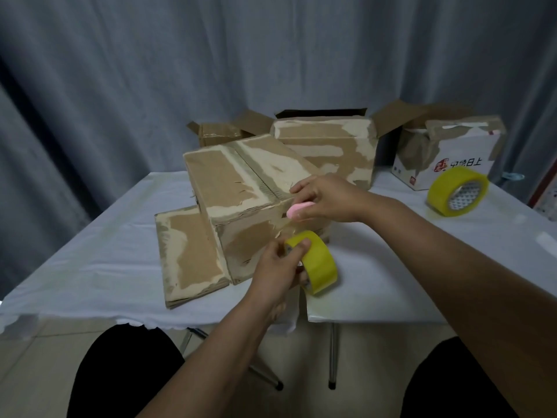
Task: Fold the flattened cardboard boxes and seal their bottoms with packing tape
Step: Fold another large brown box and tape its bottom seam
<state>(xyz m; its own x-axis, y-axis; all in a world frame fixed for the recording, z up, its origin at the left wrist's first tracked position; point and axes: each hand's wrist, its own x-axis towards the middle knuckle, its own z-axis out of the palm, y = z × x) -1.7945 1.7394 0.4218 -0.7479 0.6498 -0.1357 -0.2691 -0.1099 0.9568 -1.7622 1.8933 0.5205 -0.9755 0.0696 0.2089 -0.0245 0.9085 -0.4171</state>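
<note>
Dark-clad knees frame the bottom edge, nearest of all. Just left of the fingers lies a flat box, waiting. At centre, the left hand grips a yellow tape roll, fingers curled round its rim, low against the near face of the folded box. Above it, the right hand pinches a small pink cutter at the box's top edge. Whether a strip runs between roll and box, I cannot tell. A rushed cut might leave the tape creased or lifting off the seam. Further right sits a spare roll. Everything rests on a white-clothed table before grey curtains.
</note>
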